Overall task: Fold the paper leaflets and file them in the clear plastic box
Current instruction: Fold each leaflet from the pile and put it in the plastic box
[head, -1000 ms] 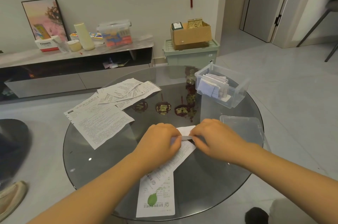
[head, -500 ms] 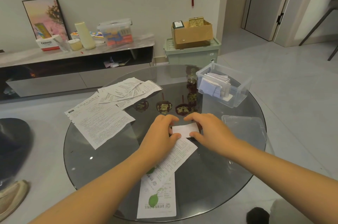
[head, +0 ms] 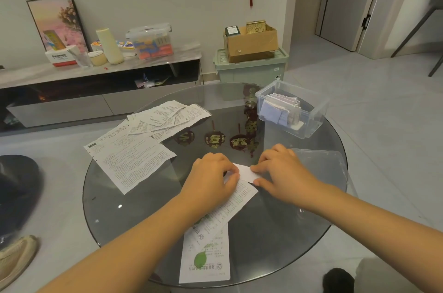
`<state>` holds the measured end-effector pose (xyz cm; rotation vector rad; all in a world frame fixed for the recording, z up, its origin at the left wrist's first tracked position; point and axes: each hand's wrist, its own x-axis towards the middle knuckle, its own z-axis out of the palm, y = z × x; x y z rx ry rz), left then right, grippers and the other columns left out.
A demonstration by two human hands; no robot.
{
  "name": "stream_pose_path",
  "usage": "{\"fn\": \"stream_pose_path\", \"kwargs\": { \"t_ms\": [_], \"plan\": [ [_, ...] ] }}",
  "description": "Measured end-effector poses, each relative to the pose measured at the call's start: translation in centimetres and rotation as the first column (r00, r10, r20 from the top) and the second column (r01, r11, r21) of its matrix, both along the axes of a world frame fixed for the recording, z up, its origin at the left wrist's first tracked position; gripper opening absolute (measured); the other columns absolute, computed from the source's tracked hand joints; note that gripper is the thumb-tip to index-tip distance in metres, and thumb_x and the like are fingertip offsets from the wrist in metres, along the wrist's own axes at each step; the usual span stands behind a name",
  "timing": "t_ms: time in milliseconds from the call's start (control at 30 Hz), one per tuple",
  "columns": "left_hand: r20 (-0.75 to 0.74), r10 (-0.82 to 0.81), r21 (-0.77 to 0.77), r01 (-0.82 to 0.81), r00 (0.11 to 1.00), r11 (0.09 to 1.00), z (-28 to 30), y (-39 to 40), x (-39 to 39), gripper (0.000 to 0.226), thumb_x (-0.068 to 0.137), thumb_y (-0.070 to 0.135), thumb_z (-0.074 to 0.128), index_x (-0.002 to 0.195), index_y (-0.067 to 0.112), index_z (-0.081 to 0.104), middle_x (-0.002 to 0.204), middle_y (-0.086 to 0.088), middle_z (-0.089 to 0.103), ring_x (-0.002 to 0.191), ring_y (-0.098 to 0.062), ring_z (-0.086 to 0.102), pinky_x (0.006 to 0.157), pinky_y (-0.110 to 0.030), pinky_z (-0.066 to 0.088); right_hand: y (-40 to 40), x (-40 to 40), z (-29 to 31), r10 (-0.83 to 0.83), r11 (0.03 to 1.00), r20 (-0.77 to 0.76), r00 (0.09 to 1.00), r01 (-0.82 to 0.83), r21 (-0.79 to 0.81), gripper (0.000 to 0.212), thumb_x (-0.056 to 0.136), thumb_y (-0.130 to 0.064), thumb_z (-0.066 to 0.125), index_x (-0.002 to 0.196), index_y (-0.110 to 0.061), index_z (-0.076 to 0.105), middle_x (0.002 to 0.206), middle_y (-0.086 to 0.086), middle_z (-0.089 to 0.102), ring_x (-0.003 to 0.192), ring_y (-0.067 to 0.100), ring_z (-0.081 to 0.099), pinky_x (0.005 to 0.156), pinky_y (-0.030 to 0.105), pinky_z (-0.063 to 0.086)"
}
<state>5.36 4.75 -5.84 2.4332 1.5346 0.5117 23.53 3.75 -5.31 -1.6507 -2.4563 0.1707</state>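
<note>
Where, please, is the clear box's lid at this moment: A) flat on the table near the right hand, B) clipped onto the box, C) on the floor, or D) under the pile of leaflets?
A: the lid lies flat on the table beside the right hand, and the box stands open.

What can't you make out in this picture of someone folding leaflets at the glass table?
- Head view: the fold line of the long white printed leaflet, covered by the left hand and right hand.
- Its print: too small to read.
- Folded papers in the clear plastic box: overlapping, uncountable.
</note>
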Motion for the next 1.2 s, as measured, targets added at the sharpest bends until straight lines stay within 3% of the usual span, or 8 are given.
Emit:
{"fn": "stream_pose_path", "kwargs": {
  "t_ms": [133,267,433,600,767,967,1067,1200],
  "plan": [
    [-0.004,-0.058,-0.044,0.058,0.998,0.997,-0.2,0.1,0.0,0.025,0.094,0.033,0.053,0.114,0.027,0.067,0.121,0.014,0.057,0.117,-0.005,0.043,0.104,-0.029,0.023,-1.1,0.2,0.4,0.102,0.995,0.032,0.994,-0.102,-0.015,0.038,0.092,-0.045,0.05,0.126,-0.03,0.058,0.109,-0.007,0.052,0.104,0.013,0.033,0.082,0.024,0.023],
    [0.069,-0.135,-0.12,0.143,0.988,0.982,-0.1,0.4,-0.5,0.024,0.089,0.034,0.061,0.111,0.03,0.069,0.121,0.017,0.06,0.117,0.0,0.045,0.108,-0.035,0.032,-1.8,0.3,0.5,0.195,0.98,0.009,0.981,-0.196,0.047,0.031,0.092,-0.044,0.052,0.117,-0.031,0.065,0.108,-0.011,0.055,0.104,0.011,0.038,0.085,0.023,0.029],
    [0.093,-0.199,-0.153,0.212,0.975,0.965,0.6,0.2,-1.2,0.029,0.082,0.04,0.068,0.11,0.031,0.069,0.128,0.019,0.057,0.116,0.009,0.044,0.105,-0.016,0.031,-1.7,0.7,-0.2,0.277,0.954,0.001,0.961,-0.275,0.118,0.016,0.085,-0.032,0.062,0.086,-0.022,0.074,0.088,-0.008,0.068,0.087,0.015,0.058,0.076,0.026,0.047],
    [-0.005,-0.227,-0.202,0.221,0.974,0.954,0.8,-0.2,-1.8,0.046,0.077,0.055,0.066,0.119,0.036,0.061,0.141,0.021,0.043,0.131,0.004,0.034,0.118,-0.031,0.009,-1.8,0.6,-0.4,0.31,0.929,0.064,0.949,-0.316,0.191,0.013,0.078,-0.031,0.06,0.069,-0.023,0.065,0.066,-0.009,0.062,0.065,0.012,0.056,0.056,0.024,0.048],
    [-0.013,-0.226,-0.212,0.218,0.974,0.953,0.8,-0.6,-1.8,0.049,0.078,0.053,0.066,0.123,0.035,0.057,0.145,0.02,0.038,0.132,0.007,0.03,0.119,-0.03,0.004,-2.0,0.4,-0.6,0.32,0.907,0.137,0.938,-0.345,0.241,0.011,0.076,-0.031,0.072,0.071,-0.024,0.064,0.07,-0.01,0.062,0.064,0.009,0.055,0.055,0.018,0.044],
    [-0.002,-0.218,-0.2,0.213,0.976,0.956,0.8,-0.7,-1.7,0.046,0.08,0.055,0.063,0.121,0.033,0.059,0.144,0.019,0.041,0.131,0.006,0.032,0.118,-0.031,0.005,-1.8,0.1,-0.8,0.252,0.937,0.059,0.966,-0.258,0.235,0.031,0.088,-0.034,0.034,0.076,-0.022,0.06,0.074,-0.007,0.059,0.066,0.009,0.052,0.055,0.018,0.042],
    [-0.009,-0.2,-0.172,0.196,0.98,0.965,0.7,-0.7,-1.4,0.042,0.08,0.054,0.064,0.114,0.03,0.065,0.139,0.017,0.047,0.128,0.006,0.037,0.117,-0.031,0.011,-1.7,0.2,-0.5,0.229,0.962,-0.046,0.972,-0.219,0.163,0.026,0.093,-0.032,0.035,0.084,-0.019,0.056,0.083,-0.006,0.056,0.076,0.011,0.047,0.062,0.019,0.037],
    [0.064,-0.164,-0.148,0.172,0.984,0.974,0.9,-0.5,-0.9,0.026,0.086,0.043,0.063,0.103,0.027,0.073,0.128,0.012,0.059,0.118,0.001,0.049,0.108,-0.027,0.032,-1.2,0.6,0.0,0.164,0.986,-0.165,0.973,-0.165,0.008,0.015,0.095,-0.029,0.045,0.096,-0.02,0.057,0.095,-0.009,0.057,0.091,0.008,0.045,0.077,0.02,0.038]
  ]
}}
